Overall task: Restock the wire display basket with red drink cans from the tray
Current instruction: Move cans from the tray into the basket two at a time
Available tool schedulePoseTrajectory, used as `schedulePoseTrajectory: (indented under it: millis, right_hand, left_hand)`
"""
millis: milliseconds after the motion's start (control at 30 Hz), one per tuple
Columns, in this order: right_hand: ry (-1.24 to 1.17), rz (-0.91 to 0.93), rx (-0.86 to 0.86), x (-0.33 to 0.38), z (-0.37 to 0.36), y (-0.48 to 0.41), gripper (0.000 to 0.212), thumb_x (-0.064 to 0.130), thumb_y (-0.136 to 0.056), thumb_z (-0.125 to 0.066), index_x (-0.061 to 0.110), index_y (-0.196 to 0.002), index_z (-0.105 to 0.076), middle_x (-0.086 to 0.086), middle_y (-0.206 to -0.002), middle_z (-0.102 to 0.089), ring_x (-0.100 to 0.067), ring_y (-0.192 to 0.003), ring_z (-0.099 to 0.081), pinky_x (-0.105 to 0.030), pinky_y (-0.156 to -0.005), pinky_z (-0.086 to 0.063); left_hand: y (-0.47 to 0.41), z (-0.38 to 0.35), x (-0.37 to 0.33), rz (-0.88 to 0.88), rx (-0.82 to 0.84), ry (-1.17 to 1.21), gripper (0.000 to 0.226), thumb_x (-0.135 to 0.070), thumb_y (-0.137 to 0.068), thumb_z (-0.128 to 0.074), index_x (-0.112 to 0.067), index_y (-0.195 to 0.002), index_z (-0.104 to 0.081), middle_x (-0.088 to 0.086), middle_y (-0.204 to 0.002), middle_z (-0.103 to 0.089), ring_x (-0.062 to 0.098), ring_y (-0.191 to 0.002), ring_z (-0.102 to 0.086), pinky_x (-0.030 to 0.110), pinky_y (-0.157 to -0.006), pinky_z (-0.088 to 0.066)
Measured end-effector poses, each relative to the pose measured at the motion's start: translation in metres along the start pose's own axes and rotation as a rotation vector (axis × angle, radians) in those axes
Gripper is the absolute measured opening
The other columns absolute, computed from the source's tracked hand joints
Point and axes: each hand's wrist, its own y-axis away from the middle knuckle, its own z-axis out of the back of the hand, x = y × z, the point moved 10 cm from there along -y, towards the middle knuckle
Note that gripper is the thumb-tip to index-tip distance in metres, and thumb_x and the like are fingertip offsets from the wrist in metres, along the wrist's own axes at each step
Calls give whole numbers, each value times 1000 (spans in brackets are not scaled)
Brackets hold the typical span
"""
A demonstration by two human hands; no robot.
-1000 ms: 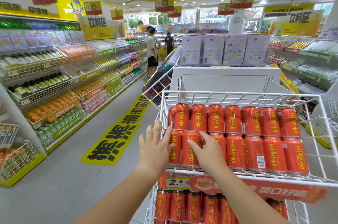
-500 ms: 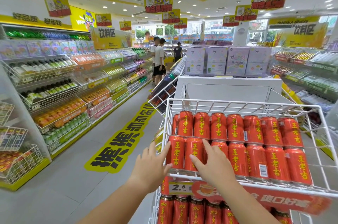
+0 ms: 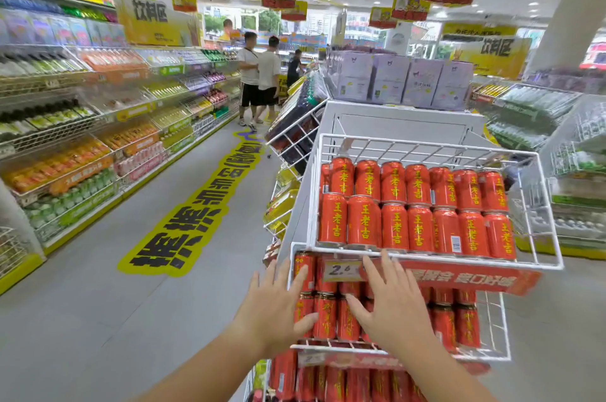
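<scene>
While the left hand (image 3: 278,306) and right hand (image 3: 392,309) hang open, fingers spread and holding nothing, before the lower basket (image 3: 498,329), the upper wire basket (image 3: 426,144) holds red cans (image 3: 395,227) marked 王老吉 in yellow: seven in front, at least seven behind. Its price tag (image 3: 341,270) reads 2.6.

- Your white wire display basket (image 3: 426,152) slopes down toward you, open-topped.
- Red drink cans (image 3: 395,227), yellow-lettered, stand upright in two packed rows inside that basket, filling its front.
</scene>
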Motion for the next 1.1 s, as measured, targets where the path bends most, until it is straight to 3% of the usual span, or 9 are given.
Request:
schedulePoseTrajectory:
  millis: [133, 200, 367, 533, 633, 733, 933, 1033, 1100]
  right_hand:
    - [7, -6, 76, 5, -28, 41, 89, 75, -86, -25, 27, -161, -27, -10, -170, -15, -28, -157, -16, -48, -126, -14]
    - [8, 2, 124, 4, -46, 54, 91, 76, -85, -21, 27, -162, -20, -9, -171, -10, -27, -158, -10, -46, -126, -10]
    - [7, 27, 243, -3, -102, 83, 89, 75, -87, -24, 27, -162, -19, -8, -171, -12, -28, -157, -12, -45, -126, -10]
    - [-5, 30, 421, -12, -198, 119, 86, 72, -85, -38, 21, -153, -45, -15, -161, -39, -36, -145, -41, -52, -116, -36]
    - [-10, 50, 524, -20, -265, 144, 95, 75, -81, -22, 25, -161, -25, -11, -169, -19, -32, -155, -20, -47, -124, -18]
    - [-25, 81, 616, -22, -337, 172, 103, 76, -72, -10, 27, -163, -13, -8, -172, -4, -29, -158, -6, -45, -126, -10]
    - [-61, 78, 744, -27, -479, 239, 88, 71, -85, -26, 25, -160, -23, -8, -170, -15, -29, -156, -16, -45, -125, -17]
    - [-76, 97, 853, -29, -555, 275, 84, 70, -93, -34, 28, -162, -10, -4, -172, -2, -24, -158, -2, -43, -127, -7]
    - [-58, 117, 882, -32, -604, 297, 85, 69, -94, -36, 28, -162, -7, -4, -172, -2, -24, -158, -1, -42, -127, -10]
  left_hand:
    - [29, -45, -2, -5, 144, -23, 85, -75, -91, -30, -14, -145, -56, 24, -138, -61, 46, -126, -59, 62, -90, -54]
    - [36, -59, -4, -15, 134, -1, 87, -74, -95, -19, -11, -139, -61, 25, -132, -64, 46, -119, -62, 62, -85, -56]
    - [59, -107, -13, -3, 139, -13, 87, -72, -92, -26, -12, -154, -41, 26, -149, -49, 48, -136, -47, 65, -104, -42]
    - [79, -205, -18, 45, 280, 16, 84, -70, -86, -41, -9, -141, -58, 25, -134, -62, 47, -119, -60, 63, -90, -52]
    - [91, -268, -20, 83, 294, 8, 85, -70, -85, -41, -9, -141, -57, 24, -134, -62, 47, -118, -61, 61, -88, -52]
    - [112, -343, -23, 109, 392, 20, 93, -75, -85, -32, -10, -151, -44, 23, -147, -52, 47, -131, -50, 61, -100, -44]
    - [169, -494, -22, 153, 557, 29, 95, -74, -86, -18, -10, -149, -49, 24, -146, -54, 46, -133, -52, 62, -102, -46]
    - [195, -570, -22, 129, 615, 31, 102, -74, -81, -3, -13, -160, -22, 19, -163, -32, 41, -148, -31, 58, -117, -28]
    - [207, -620, -23, 121, 632, 27, 101, -73, -82, -9, -10, -157, -31, 21, -157, -41, 43, -144, -38, 60, -113, -33]
